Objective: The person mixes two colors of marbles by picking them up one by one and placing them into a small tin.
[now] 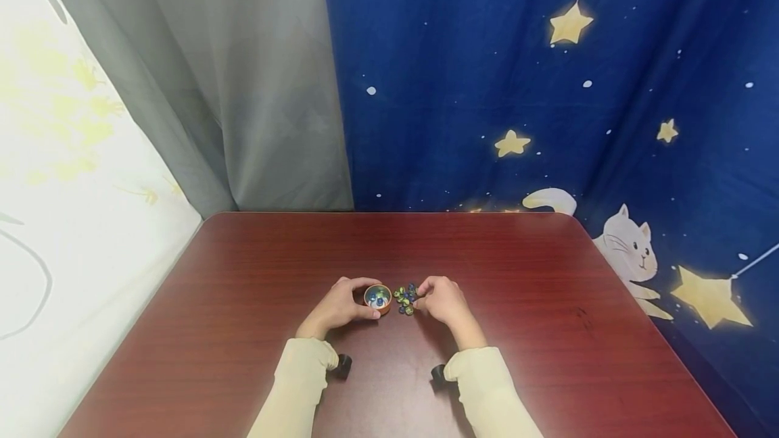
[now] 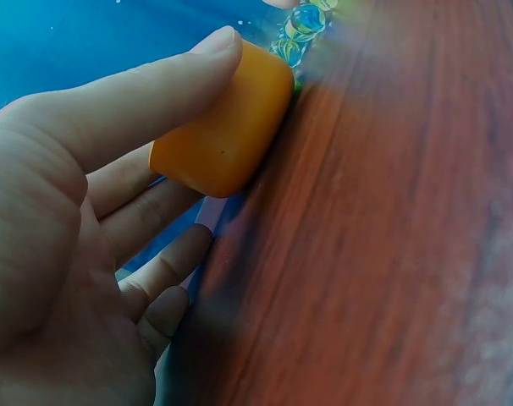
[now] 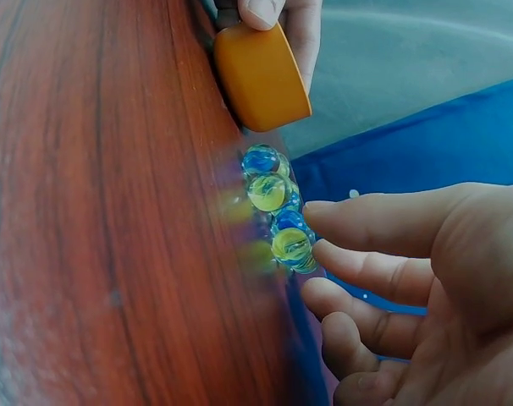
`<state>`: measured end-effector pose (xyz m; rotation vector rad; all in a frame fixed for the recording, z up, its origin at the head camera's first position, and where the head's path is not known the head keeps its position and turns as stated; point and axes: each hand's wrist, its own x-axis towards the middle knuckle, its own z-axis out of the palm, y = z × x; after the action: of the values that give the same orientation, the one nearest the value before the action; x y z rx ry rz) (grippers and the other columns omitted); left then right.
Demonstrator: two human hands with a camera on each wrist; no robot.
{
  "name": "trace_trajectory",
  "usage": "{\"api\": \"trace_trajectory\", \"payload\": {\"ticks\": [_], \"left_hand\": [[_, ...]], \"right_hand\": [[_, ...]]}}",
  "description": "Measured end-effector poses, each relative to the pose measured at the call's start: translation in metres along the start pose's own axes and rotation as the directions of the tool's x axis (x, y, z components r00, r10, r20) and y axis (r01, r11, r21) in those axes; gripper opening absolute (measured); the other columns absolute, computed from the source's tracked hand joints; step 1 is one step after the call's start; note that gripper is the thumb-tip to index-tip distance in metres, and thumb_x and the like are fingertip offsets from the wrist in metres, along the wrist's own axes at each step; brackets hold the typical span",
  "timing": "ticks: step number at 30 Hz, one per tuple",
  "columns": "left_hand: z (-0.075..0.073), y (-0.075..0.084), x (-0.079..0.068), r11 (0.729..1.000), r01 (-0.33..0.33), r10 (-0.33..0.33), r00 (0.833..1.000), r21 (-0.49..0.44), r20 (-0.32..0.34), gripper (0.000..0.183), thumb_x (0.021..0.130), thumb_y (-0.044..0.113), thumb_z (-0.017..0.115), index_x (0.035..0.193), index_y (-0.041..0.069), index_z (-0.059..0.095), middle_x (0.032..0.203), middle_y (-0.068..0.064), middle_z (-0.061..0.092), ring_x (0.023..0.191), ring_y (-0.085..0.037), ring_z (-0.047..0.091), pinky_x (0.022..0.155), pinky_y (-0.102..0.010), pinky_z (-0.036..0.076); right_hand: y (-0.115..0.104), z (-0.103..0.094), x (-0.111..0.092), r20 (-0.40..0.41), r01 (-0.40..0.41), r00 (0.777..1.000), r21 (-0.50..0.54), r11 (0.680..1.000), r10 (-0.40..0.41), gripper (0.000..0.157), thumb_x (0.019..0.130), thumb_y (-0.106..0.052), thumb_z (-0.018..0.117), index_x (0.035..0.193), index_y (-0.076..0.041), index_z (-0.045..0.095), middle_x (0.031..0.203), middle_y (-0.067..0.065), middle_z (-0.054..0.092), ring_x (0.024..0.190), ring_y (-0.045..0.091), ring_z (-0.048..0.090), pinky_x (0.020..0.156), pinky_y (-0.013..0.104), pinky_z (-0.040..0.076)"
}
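Observation:
My left hand [image 1: 341, 304] holds a small orange bowl [image 2: 227, 127] at its side, the thumb on the near side and the fingers behind. A few blue and green glass marbles [image 1: 379, 301] lie inside it, seen from above in the head view. Just right of the bowl, a cluster of clear marbles [image 3: 269, 193] with blue and yellow swirls rests on the table. My right hand [image 1: 443, 299] is at the right edge of this cluster. In the right wrist view its thumb and index fingertips [image 3: 322, 252] are right at the marbles, slightly apart.
The reddish-brown wooden table [image 1: 274, 249] spreads under both hands. Behind it hang a grey curtain [image 1: 268, 86] and a blue curtain [image 1: 438, 86] with stars and a white cat. Black wrist bands [image 1: 343, 367] sit under the cream sleeves.

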<state>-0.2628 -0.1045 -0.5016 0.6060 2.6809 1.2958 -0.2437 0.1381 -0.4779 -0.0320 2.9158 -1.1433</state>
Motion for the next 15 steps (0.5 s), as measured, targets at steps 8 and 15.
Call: {"api": "trace_trajectory", "payload": {"ticks": [8, 15], "left_hand": [[0.0002, 0.0006, -0.0005, 1.0, -0.013, 0.013, 1.0, -0.018, 0.002, 0.06, 0.066, 0.028, 0.091, 0.121, 0.02, 0.068, 0.103, 0.006, 0.064, 0.098, -0.018, 0.049, 0.089, -0.043, 0.042], [0.0013, -0.001, -0.0004, 1.0, -0.005, 0.005, 1.0, -0.013, -0.002, 0.06, 0.066, 0.029, 0.091, 0.121, 0.022, 0.068, 0.102, 0.007, 0.065, 0.098, -0.018, 0.047, 0.089, -0.042, 0.041]], "right_hand": [[0.0026, 0.0011, -0.0001, 0.003, -0.005, 1.0, -0.033, 0.999, 0.005, 0.016, 0.07, -0.018, 0.083, 0.074, -0.016, 0.067, 0.063, -0.007, 0.061, 0.067, 0.015, 0.055, 0.071, 0.041, 0.044], [0.0035, 0.0019, -0.0007, 0.008, -0.008, 1.0, -0.049, 0.999, 0.008, 0.017, 0.07, -0.019, 0.083, 0.071, -0.018, 0.066, 0.068, -0.006, 0.061, 0.071, 0.018, 0.055, 0.073, 0.043, 0.045]]}}
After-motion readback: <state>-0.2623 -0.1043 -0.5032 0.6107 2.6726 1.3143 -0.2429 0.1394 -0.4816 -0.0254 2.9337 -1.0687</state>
